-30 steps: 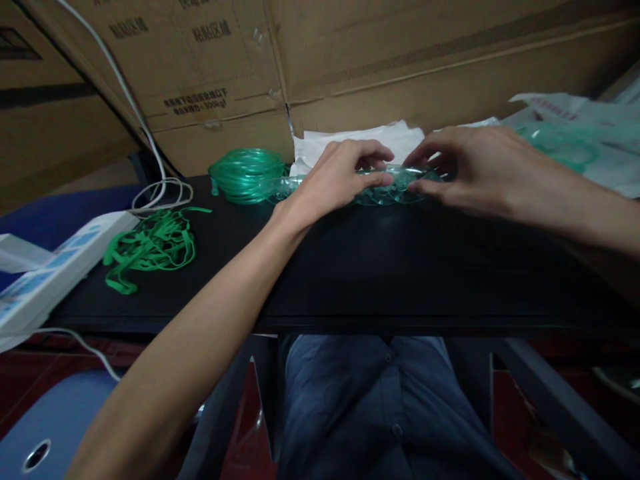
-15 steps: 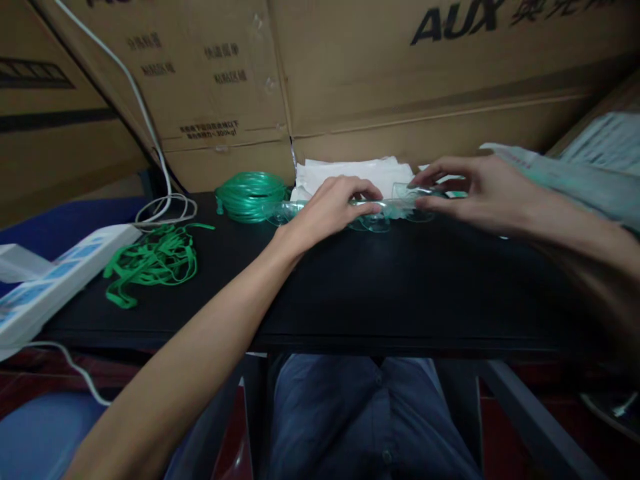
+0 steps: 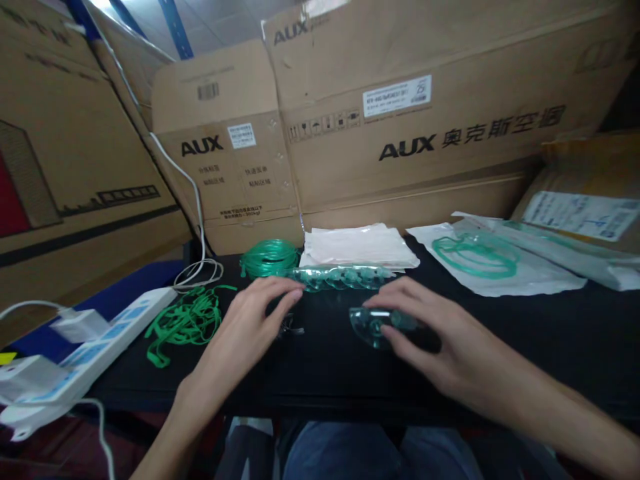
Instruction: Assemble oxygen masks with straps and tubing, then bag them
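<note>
My right hand (image 3: 425,320) grips a clear green-tinted plastic oxygen mask (image 3: 367,327) between thumb and fingers, just above the black table. A row of similar nested masks (image 3: 345,277) lies behind it. At the left end of that row is my left hand (image 3: 263,303), thumb and forefinger tips together; whatever they may pinch cannot be made out. Beneath the left thumb are small thin shiny pieces (image 3: 291,327). A coil of green tubing (image 3: 270,258) sits behind the left hand, and a tangle of green elastic straps (image 3: 187,323) lies to its left.
White flat packs (image 3: 357,245) are stacked at the back. Right of them, a white bag (image 3: 530,283) bears a loop of green tubing (image 3: 475,267). A white power strip (image 3: 120,340) with plugs lines the left edge. Large cardboard boxes (image 3: 340,167) wall off the back.
My right hand has come away from the row toward me with one mask. My left hand has shifted left to the row's end. The camera view has tilted up.
</note>
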`<state>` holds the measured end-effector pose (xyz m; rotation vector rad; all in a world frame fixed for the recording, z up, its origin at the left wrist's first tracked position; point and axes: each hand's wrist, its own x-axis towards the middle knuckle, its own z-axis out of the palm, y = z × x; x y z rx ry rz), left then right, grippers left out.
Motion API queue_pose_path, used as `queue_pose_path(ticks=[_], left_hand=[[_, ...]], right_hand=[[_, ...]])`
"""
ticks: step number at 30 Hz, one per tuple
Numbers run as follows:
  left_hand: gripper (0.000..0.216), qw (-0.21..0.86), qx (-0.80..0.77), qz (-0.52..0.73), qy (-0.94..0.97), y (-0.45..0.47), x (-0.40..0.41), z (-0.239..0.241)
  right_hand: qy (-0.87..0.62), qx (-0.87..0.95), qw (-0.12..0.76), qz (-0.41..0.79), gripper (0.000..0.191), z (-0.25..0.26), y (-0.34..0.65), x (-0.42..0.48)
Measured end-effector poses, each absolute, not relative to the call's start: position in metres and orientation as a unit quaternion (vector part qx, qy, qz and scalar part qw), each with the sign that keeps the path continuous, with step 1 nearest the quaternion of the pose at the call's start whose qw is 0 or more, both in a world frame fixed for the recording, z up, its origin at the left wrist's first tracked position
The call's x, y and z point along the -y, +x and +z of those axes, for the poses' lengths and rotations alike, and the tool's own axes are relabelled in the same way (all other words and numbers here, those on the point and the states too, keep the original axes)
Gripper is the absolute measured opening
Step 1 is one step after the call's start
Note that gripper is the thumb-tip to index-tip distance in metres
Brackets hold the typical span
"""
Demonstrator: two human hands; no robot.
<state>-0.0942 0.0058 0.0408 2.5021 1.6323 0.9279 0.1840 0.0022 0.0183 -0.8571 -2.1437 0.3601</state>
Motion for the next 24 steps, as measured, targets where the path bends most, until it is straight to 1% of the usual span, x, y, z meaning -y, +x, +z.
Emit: queue_pose_path(ticks=[2, 6, 9, 12, 15, 18, 21, 24], left_hand=[[0.025, 0.028, -0.522, 0.26, 0.812, -0.11, 0.005, 0.02], [0.02, 0.019, -0.519, 0.257, 0.815, -0.123, 0.002, -0.008], [0.019, 0.026, -0.503, 0.261, 0.823, -0.114, -0.002, -0.008], [0.021, 0.054, -0.475, 0.288, 0.83, -0.098, 0.002, -0.001], [0.02, 0.109, -0.44, 0.3, 0.839, -0.083, 0.009, 0.001], [0.02, 0.158, -0.423, 0.297, 0.841, -0.075, 0.014, -0.004], [0.02, 0.172, -0.415, 0.31, 0.838, -0.072, 0.013, -0.012], [0.014, 0.18, -0.413, 0.338, 0.826, -0.069, 0.013, -0.018]], right_hand=[[-0.329, 0.85, 0.382, 0.153, 0.029, 0.003, 0.17, 0.013], [-0.334, 0.842, 0.388, 0.171, 0.036, -0.026, 0.153, 0.016], [-0.367, 0.817, 0.407, 0.181, 0.04, -0.038, 0.15, 0.011], [-0.393, 0.802, 0.393, 0.218, 0.044, -0.04, 0.151, 0.009], [-0.417, 0.785, 0.381, 0.254, 0.042, -0.036, 0.154, 0.008], [-0.424, 0.772, 0.384, 0.277, 0.034, -0.031, 0.156, 0.008], [-0.419, 0.767, 0.387, 0.294, 0.031, -0.027, 0.156, 0.009], [-0.409, 0.763, 0.393, 0.311, 0.031, -0.025, 0.157, 0.009]])
